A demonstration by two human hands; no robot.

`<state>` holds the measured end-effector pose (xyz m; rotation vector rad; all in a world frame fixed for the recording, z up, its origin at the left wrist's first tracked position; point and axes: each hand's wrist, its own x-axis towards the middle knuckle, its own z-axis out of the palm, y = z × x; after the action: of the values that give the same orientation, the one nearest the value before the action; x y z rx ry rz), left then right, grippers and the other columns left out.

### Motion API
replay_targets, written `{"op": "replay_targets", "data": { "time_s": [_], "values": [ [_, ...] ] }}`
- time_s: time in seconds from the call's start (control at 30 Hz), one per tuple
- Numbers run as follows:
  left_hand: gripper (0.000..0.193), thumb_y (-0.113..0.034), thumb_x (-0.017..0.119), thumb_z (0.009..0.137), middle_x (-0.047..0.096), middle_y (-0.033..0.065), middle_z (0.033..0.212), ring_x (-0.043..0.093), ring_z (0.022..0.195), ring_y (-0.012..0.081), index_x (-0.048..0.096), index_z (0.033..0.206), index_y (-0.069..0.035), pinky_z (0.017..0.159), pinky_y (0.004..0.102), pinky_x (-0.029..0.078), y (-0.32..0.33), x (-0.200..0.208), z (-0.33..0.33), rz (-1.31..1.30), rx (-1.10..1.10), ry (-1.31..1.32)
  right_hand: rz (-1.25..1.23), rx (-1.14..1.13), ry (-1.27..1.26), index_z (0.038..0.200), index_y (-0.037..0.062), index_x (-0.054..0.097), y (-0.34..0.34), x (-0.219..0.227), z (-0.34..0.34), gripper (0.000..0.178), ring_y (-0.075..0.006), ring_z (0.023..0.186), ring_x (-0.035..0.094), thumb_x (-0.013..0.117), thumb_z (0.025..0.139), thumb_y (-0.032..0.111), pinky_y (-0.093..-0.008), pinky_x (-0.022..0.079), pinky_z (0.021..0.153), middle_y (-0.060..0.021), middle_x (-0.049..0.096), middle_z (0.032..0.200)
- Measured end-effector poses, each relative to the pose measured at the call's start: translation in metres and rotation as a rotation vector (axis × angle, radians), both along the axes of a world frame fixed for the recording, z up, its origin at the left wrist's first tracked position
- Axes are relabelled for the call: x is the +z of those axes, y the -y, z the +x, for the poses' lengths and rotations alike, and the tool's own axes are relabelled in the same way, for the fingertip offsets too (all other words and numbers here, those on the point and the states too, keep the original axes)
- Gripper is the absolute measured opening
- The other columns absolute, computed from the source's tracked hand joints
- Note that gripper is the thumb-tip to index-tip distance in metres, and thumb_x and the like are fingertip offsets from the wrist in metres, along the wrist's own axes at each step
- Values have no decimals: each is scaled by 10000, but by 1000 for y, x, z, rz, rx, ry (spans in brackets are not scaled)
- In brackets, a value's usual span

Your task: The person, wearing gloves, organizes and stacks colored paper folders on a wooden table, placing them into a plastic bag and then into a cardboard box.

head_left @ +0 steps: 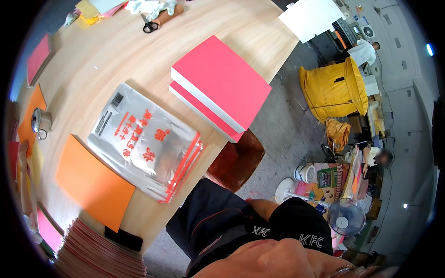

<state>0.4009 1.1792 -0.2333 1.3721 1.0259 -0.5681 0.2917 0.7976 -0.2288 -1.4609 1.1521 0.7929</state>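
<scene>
Neither of my hands shows; only a bare part of my arm (pixel 262 208) appears beside my black clothing. Closest to my body on the wooden table (pixel 79 109) lies a pile of clear plastic bags (pixel 139 134) with red print and red edge strips. Beyond it, two thick stacks of red paper (pixel 222 81) rest one on the other, slightly offset, at the table edge. An orange sheet (pixel 95 183) lies left of the bags. A black flat object (pixel 123 239), perhaps a phone, sits partly under that sheet. A tall pile of red-edged sheets (pixel 99 252) stands at the lower left.
Black-handled scissors (pixel 149 27) and white gloves (pixel 150 6) lie at the far edge. A metal cup (pixel 41 120) stands on the left, near another person's arm (pixel 24 171). Off the table are a red-brown bin (pixel 238 162), a yellow bag (pixel 331 90) and a fan (pixel 345 217).
</scene>
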Motion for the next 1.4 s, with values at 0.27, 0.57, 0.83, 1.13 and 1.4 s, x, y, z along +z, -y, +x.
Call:
{"op": "replay_targets", "data": {
  "time_s": [0.27, 0.57, 0.83, 1.13, 1.4],
  "values": [
    [290, -53, 525, 911, 599, 145, 1126, 590, 995, 256, 529, 1193, 16, 895, 365, 471, -6, -16, -43, -95, 150, 171, 208, -104, 190, 1111, 30, 618, 9, -58, 33, 354, -248, 932, 620, 456, 931, 289, -347, 476, 890, -110, 660, 1052],
    [276, -68, 528, 922, 606, 130, 1119, 591, 984, 233, 535, 1186, 9, 893, 352, 472, -77, 9, -63, -334, 391, 458, 445, -526, 653, 970, 55, 650, 51, -39, 71, 344, -235, 771, 630, 495, 907, 356, -329, 498, 716, -102, 666, 887],
    [264, -81, 531, 931, 611, 117, 1112, 592, 975, 212, 540, 1181, 3, 892, 340, 473, -124, 27, -63, -616, 493, 626, -194, 727, 407, 1046, 11, 646, 128, 45, 55, 368, -278, 970, 635, 488, 883, 301, -385, 481, 862, -166, 671, 1044],
    [243, -135, 535, 950, 601, 92, 1057, 554, 995, 164, 553, 1148, 6, 912, 306, 446, -94, 126, -29, 434, 401, 1121, -892, 621, 1137, 905, 61, 585, 119, 228, 144, 192, -343, 813, 625, 590, 859, 248, -422, 500, 722, -157, 649, 874],
    [299, -19, 639, 779, 582, 168, 1150, 562, 1051, 334, 603, 1075, -49, 926, 363, 445, -25, 203, 41, 877, -421, 1115, -1263, 703, 1164, 1037, 84, 589, 133, 280, 271, 358, -332, 954, 604, 605, 821, 369, -424, 482, 831, -157, 640, 1005]
  ]
}}
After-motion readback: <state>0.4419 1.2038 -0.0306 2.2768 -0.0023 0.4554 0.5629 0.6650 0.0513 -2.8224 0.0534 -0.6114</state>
